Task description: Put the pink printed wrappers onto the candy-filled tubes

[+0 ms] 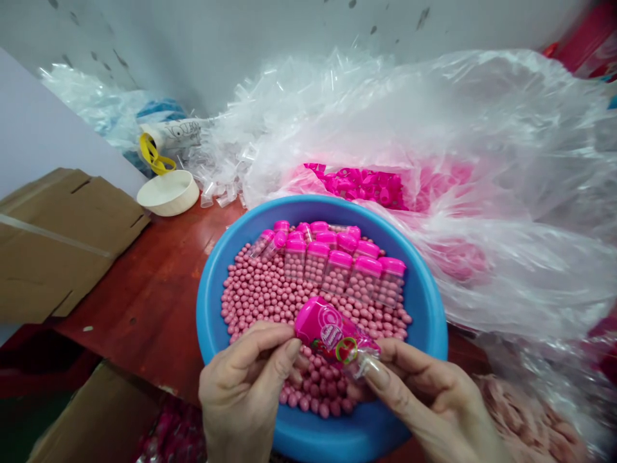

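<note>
A wrapped container (332,331) is held over a blue basin (332,444), its pink end pinched by the left hand (250,373), its clear-film end by the right hand (419,386). Wrapper adjustment is judged in hand; a steady two-handed grip is called for. Pink balls (260,283) and capped containers (339,273) are held below. Beyond, the red table (168,270) is crowded by a white bowl (171,204) and plastic sheeting (506,128).

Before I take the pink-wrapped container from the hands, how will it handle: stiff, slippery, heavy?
The pink-wrapped container is probably stiff at its smooth, rounded pink end, floppier at the crinkled clear film opposite. Its glossy printed wrap may be slippery. Likely light: left hand and right hand only pinch it.
</note>
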Motion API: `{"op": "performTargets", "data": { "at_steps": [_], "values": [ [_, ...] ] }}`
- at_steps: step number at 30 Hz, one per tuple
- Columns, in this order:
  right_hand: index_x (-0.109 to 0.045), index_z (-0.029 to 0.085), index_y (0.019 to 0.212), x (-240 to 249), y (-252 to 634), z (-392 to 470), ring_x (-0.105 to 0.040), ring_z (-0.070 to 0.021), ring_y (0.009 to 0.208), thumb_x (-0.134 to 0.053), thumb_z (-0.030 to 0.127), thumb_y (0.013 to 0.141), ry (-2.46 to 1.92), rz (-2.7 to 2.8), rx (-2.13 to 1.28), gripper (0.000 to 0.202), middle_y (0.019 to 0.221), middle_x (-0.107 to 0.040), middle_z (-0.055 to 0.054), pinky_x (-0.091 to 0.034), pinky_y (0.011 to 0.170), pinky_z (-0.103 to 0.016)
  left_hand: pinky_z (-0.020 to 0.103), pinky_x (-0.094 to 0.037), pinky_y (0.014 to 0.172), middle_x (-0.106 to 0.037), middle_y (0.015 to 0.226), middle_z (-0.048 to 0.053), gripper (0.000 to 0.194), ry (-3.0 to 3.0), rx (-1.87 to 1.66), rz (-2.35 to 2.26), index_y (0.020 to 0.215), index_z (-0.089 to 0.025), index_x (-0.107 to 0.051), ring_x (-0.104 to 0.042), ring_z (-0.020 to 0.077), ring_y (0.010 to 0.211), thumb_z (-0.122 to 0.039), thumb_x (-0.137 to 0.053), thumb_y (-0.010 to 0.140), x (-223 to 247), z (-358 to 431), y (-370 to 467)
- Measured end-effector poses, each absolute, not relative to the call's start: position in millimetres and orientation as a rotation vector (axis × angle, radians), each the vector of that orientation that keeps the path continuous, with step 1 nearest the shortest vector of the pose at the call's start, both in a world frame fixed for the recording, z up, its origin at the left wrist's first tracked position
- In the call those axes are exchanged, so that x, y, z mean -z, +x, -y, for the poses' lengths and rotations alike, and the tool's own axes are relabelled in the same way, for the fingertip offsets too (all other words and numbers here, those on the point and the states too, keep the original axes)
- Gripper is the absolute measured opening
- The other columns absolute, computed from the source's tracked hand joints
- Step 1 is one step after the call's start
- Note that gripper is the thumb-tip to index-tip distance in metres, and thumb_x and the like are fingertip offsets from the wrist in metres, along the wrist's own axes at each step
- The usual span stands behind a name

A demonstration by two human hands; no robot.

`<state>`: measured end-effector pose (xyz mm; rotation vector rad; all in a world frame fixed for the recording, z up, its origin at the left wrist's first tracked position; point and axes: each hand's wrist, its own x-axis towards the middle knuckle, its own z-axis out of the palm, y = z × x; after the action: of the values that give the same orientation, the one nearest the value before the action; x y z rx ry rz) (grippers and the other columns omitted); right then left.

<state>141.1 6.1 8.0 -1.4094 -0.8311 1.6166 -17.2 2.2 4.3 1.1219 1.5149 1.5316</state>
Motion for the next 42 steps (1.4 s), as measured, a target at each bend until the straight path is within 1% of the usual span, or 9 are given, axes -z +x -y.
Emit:
{"op": "performTargets", "data": {
  "at_steps": [8, 15, 19, 23, 28, 31, 35, 38, 42],
  "values": [
    [-0.07, 0.017, 0.071, 0.3, 153.3, -7.4, -0.058, -0.0092, 0.054, -0.066, 0.047, 0.078, -1.321, 1.002, -1.809, 0.031, 0.061, -0.07, -0.004, -0.043, 0.05, -0.014, 0.015, -0.049, 0.053, -0.07, 0.064, -0.007, 0.02, 1.616, -1.47, -1.609, 0.072, -0.025, -0.072, -0.061, 0.0088, 0.054, -0.005, -0.068, 0.07, -14.1, -10.6, -23.9],
    [-0.068, 0.016, 0.069, -1.2, 149.2, -9.5, -0.057, -0.0114, 0.055, -0.067, 0.049, 0.076, -1.368, 0.982, -1.787, 0.033, 0.061, -0.069, -0.004, -0.045, 0.052, -0.018, 0.016, -0.048, 0.052, -0.067, 0.062, -0.003, 0.016, 1.952, -1.235, -1.65, 0.068, -0.018, -0.063, -0.06, 0.0086, 0.052, -0.003, -0.061, 0.073, -18.3, -17.8, -28.7],
    [-0.068, 0.016, 0.069, -0.4, 148.8, -8.3, -0.058, -0.0121, 0.055, -0.068, 0.05, 0.074, -1.388, 0.943, -1.821, 0.034, 0.061, -0.069, -0.004, -0.046, 0.053, -0.02, 0.018, -0.044, 0.042, -0.056, 0.054, -0.004, 0.017, 1.932, -1.142, -1.701, 0.065, -0.018, -0.058, -0.054, 0.0086, 0.043, -0.005, -0.055, 0.076, -15.8, -18.9, -27.3],
    [-0.067, 0.016, 0.069, 2.0, 149.7, -8.9, -0.058, -0.0106, 0.054, -0.069, 0.05, 0.074, -1.382, 0.911, -1.844, 0.034, 0.061, -0.069, -0.004, -0.046, 0.053, -0.018, 0.017, -0.043, 0.041, -0.053, 0.053, -0.006, 0.017, 1.862, -1.161, -1.695, 0.066, -0.019, -0.056, -0.053, 0.0078, 0.041, -0.005, -0.053, 0.076, -10.9, -18.0, -25.3],
    [-0.07, 0.017, 0.068, -2.0, 148.4, -10.7, -0.059, -0.0085, 0.053, -0.075, 0.042, 0.072, -1.311, 0.767, -1.851, 0.026, 0.056, -0.069, -0.002, -0.044, 0.052, -0.015, 0.016, -0.039, 0.038, -0.052, 0.048, -0.008, 0.018, 1.651, -1.234, -1.738, 0.065, -0.021, -0.058, -0.048, 0.0062, 0.036, -0.006, -0.055, 0.075, -6.4, -14.7, -24.3],
    [-0.071, 0.017, 0.065, -4.1, 148.7, -11.3, -0.059, -0.0077, 0.05, -0.076, 0.04, 0.071, -1.235, 0.709, -1.855, 0.024, 0.052, -0.068, -0.001, -0.044, 0.051, -0.013, 0.016, -0.042, 0.04, -0.056, 0.047, -0.008, 0.015, 1.384, -1.318, -1.776, 0.067, -0.022, -0.062, -0.051, 0.0073, 0.038, -0.011, -0.058, 0.078, -8.6, -12.0, -26.3],
    [-0.07, 0.017, 0.064, -2.9, 147.5, -12.0, -0.058, -0.0073, 0.05, -0.076, 0.037, 0.071, -1.207, 0.67, -1.828, 0.022, 0.052, -0.068, -0.001, -0.044, 0.051, -0.013, 0.017, -0.051, 0.057, -0.07, 0.06, -0.004, 0.008, 1.012, -1.323, -1.436, 0.085, -0.022, -0.071, -0.065, 0.0103, 0.056, -0.02, -0.065, 0.08, -13.5, -11.7, -23.1],
    [-0.071, 0.017, 0.064, -2.0, 142.9, -11.9, -0.059, -0.0068, 0.049, -0.078, 0.036, 0.07, -1.157, 0.63, -1.818, 0.021, 0.052, -0.068, -0.001, -0.045, 0.052, -0.013, 0.025, -0.053, 0.069, -0.074, 0.077, 0.004, 0.026, 0.728, -1.181, -1.013, 0.093, -0.018, -0.072, -0.066, 0.0139, 0.065, -0.034, -0.074, 0.073, -13.3, -11.7, -7.4],
    [-0.071, 0.017, 0.063, -2.3, 132.8, -8.6, -0.059, -0.0069, 0.047, -0.079, 0.036, 0.067, -1.116, 0.576, -1.856, 0.021, 0.05, -0.067, 0.0, -0.046, 0.051, -0.013, 0.018, -0.039, 0.044, -0.073, 0.072, 0.007, 0.036, 0.332, -1.171, -0.94, 0.086, -0.014, -0.07, -0.052, 0.0062, 0.043, -0.047, -0.071, 0.072, -10.2, -8.0, 22.7]
  ]
}}
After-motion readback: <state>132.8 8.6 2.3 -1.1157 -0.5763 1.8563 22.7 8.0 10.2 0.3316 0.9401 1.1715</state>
